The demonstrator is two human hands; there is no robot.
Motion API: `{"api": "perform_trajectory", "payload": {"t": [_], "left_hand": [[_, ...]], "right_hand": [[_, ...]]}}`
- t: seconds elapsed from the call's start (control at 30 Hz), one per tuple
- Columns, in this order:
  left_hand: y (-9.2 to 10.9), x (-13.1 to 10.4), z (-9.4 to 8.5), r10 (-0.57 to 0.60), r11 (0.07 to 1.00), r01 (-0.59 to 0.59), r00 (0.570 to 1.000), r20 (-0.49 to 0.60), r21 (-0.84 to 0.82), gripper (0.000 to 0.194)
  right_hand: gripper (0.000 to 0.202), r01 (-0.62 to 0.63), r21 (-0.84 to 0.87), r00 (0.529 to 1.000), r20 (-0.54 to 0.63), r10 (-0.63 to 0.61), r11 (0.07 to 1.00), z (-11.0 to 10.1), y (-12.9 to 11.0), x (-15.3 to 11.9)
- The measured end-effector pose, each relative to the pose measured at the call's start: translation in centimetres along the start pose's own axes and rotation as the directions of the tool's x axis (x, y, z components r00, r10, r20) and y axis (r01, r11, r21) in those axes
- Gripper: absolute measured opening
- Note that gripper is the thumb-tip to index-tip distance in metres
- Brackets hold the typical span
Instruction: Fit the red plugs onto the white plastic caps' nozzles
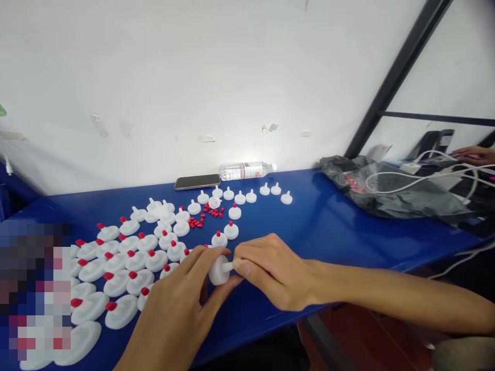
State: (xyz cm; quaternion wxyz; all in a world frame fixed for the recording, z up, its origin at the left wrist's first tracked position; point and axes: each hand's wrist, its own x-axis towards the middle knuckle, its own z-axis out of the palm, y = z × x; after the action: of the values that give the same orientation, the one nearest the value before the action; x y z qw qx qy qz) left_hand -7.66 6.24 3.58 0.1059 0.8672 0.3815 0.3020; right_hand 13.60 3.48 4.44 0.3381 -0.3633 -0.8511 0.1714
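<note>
My left hand point(181, 304) grips a white plastic nozzle cap point(218, 270) between thumb and fingers, just above the blue table point(325, 226). My right hand point(266, 270) meets it from the right, fingertips pinched at the cap's white spout; whether a red tip sits between them is hidden. Loose small red tips point(207, 214) lie scattered behind my hands. To the left, several white caps fitted with red tips point(127, 257) stand in rows. Farther back sit several bare white caps point(240, 197) without tips.
A phone point(197, 181) and a lying clear water bottle point(247, 170) rest against the white wall. A dark plastic bag point(390, 198) with white cables on it lies at the right, beyond it another person's hand point(474, 153). A black diagonal frame bar point(390, 82) rises there.
</note>
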Motion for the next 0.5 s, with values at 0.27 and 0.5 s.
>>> {"api": "perform_trajectory", "payload": {"t": [0.27, 0.5], "left_hand": [[0.52, 0.00, -0.48, -0.013, 0.999, 0.010, 0.996, -0.092, -0.036, 0.039], [0.31, -0.25, -0.23, -0.048, 0.999, 0.047, 0.993, -0.105, -0.007, 0.034]], "right_hand": [[0.036, -0.063, 0.132, 0.996, -0.055, 0.070, 0.989, -0.32, 0.25, 0.40], [0.044, -0.100, 0.279, 0.994, -0.016, 0.109, 0.955, -0.31, 0.50, 0.42]]}}
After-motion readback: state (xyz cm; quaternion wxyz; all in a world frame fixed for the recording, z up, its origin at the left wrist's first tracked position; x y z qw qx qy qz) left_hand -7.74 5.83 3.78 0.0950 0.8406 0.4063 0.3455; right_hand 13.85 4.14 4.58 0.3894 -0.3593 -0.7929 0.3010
